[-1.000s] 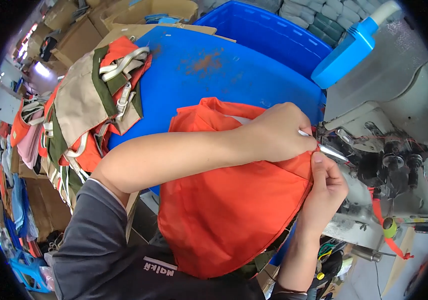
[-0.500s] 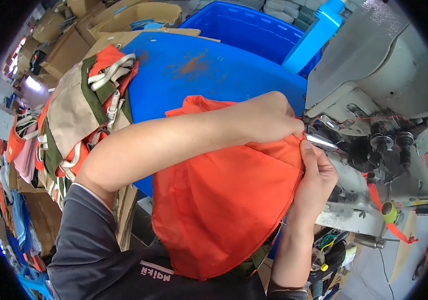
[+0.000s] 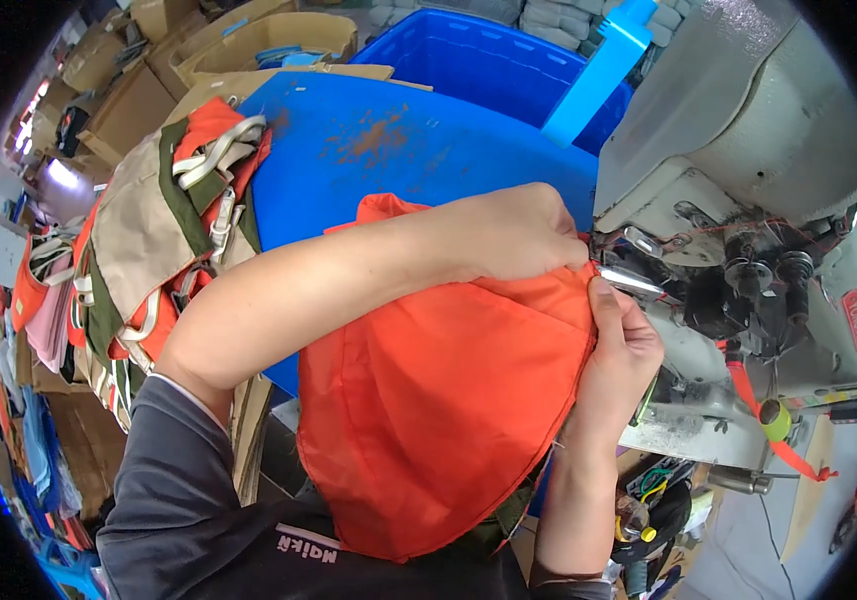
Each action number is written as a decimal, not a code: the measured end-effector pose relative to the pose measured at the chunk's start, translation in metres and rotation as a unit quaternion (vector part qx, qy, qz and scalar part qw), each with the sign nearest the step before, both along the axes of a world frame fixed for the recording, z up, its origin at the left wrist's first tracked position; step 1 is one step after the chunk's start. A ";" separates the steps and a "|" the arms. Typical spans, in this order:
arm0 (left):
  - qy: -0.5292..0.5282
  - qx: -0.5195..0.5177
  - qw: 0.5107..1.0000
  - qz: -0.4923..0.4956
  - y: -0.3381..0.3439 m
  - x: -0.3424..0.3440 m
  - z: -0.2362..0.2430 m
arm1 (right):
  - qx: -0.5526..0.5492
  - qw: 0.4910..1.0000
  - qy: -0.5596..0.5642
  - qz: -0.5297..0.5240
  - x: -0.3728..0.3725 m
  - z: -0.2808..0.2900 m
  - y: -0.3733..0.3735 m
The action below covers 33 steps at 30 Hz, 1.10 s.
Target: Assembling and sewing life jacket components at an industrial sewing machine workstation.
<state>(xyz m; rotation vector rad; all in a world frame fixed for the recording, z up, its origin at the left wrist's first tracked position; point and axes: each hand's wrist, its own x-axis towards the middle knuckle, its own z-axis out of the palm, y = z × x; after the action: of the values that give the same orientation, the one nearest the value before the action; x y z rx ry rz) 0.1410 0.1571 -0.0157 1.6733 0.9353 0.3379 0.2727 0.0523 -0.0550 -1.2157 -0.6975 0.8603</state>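
Observation:
My left hand [image 3: 538,228] is closed at the upper right corner of red fabric [image 3: 438,420], its forearm lying across the cloth. My right hand [image 3: 616,350] pinches that cloth's edge between thumb and fingers, just below the left hand. Both are beside a metal sewing machine [image 3: 738,230], by a shiny narrow metal part [image 3: 628,282]. Whether the cloth is under the machine's foot I cannot tell. The fabric hangs down over my lap, with some olive cloth [image 3: 508,515] under it.
A blue table board [image 3: 348,130] lies behind the fabric, with a pile of beige, olive and red sewn pieces [image 3: 148,220] at left. Beyond are a blue bin [image 3: 468,50], cardboard boxes [image 3: 128,110] and a light-blue plastic holder [image 3: 598,75]. A red strap [image 3: 743,390] hangs from the machine.
The view has shifted, so the machine and bin appear further left. Both hands and the red fabric also sit slightly further left in the picture, with the grip unchanged.

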 end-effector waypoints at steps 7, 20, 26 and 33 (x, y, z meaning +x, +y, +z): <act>-0.025 0.019 0.999 0.008 0.002 0.002 -0.008 | -0.006 0.999 -0.041 -0.014 0.002 0.000 0.000; -0.034 0.054 0.997 -0.033 0.009 -0.001 -0.008 | -0.014 0.993 -0.119 -0.003 0.009 -0.004 0.001; -0.066 0.070 0.995 -0.024 0.015 -0.004 -0.022 | -0.026 0.905 -0.424 -0.017 0.053 0.056 -0.051; -0.051 0.041 0.997 -0.034 0.017 -0.002 -0.014 | 0.208 0.563 -0.702 -0.384 0.225 0.097 -0.072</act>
<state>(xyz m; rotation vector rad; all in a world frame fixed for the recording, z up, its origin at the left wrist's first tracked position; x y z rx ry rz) 0.1387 0.1737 -0.0296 1.7425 0.7956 0.4168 0.4978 -0.0196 0.0420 -1.3797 -1.3117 -1.2252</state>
